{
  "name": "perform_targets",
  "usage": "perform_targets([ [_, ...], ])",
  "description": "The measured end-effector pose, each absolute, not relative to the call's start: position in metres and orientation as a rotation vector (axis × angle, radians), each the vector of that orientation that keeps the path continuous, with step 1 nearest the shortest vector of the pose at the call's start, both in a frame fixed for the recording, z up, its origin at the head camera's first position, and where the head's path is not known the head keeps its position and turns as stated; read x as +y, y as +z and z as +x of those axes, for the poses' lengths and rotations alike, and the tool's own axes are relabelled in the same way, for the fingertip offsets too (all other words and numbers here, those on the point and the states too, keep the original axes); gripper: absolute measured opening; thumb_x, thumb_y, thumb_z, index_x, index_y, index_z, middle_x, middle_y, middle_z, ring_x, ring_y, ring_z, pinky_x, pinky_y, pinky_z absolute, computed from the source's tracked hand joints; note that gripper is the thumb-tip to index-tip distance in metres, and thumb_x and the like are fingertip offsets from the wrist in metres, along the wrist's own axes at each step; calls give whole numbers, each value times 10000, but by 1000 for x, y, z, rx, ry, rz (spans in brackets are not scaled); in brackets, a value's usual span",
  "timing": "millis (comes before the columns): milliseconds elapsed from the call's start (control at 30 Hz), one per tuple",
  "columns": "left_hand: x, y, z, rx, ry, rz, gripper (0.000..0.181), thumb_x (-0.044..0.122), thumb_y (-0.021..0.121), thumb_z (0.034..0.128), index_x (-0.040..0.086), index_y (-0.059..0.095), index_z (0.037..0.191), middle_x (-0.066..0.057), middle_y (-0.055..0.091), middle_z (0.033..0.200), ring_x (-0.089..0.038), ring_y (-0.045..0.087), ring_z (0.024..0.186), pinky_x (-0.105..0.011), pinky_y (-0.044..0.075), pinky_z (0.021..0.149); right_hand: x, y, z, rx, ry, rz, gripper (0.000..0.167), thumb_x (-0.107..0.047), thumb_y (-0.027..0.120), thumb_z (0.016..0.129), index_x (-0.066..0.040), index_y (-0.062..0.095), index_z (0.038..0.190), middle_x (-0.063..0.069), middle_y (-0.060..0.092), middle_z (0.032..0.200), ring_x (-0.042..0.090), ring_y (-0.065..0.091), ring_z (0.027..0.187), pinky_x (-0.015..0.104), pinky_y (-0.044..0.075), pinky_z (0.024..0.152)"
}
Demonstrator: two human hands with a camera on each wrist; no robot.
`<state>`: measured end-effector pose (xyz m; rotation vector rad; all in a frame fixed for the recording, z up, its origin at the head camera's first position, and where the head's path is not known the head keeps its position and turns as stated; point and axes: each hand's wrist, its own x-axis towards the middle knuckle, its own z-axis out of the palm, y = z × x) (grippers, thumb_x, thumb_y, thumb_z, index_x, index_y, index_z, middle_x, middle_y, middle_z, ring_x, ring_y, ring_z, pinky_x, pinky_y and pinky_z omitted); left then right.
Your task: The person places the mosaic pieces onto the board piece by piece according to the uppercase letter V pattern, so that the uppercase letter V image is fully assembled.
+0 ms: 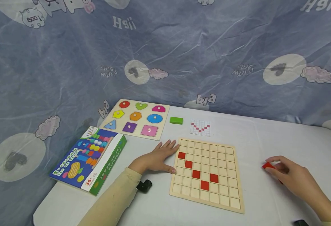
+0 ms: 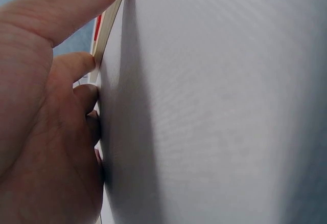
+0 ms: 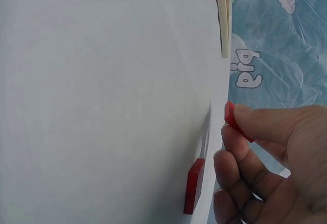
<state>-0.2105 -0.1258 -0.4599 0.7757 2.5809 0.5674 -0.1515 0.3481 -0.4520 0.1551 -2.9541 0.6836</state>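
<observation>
A square wooden grid board lies on the table, with several red square tiles set in its cells in a slanting line that turns up at the right. With fingers spread, my left hand rests at the board's left edge, thumb and fingertips against the rim. To the right of the board, my right hand pinches a red tile between thumb and fingers, above the table. Below it a second red tile lies on the white surface; in the head view the hand mostly hides it.
Behind the board lie a small pattern card and a green block. A shape puzzle with knobs and a blue bead-set box stand at the left. A patterned curtain hangs behind the white table.
</observation>
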Motion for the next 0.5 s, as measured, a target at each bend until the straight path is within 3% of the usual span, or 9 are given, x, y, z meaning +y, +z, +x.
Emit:
perform_targets([
  [200,-126,-461,-211,2580,570,777,1085,561,781,828,213,161,1647,13,29,1714,-182,-58,1569,-417,-60,1260,344,-449,-150,-2944,715,204,287,-160,769,914,-125,710,1193,22,696,908,-52,508,690,229,441,536],
  [500,-125,-459,-210,2578,572,781,1080,556,782,829,210,165,1646,8,35,1714,-189,-55,1570,-422,-59,1260,337,-449,-146,-2913,745,223,263,-151,776,907,-140,702,1159,18,710,915,-52,523,696,199,459,565],
])
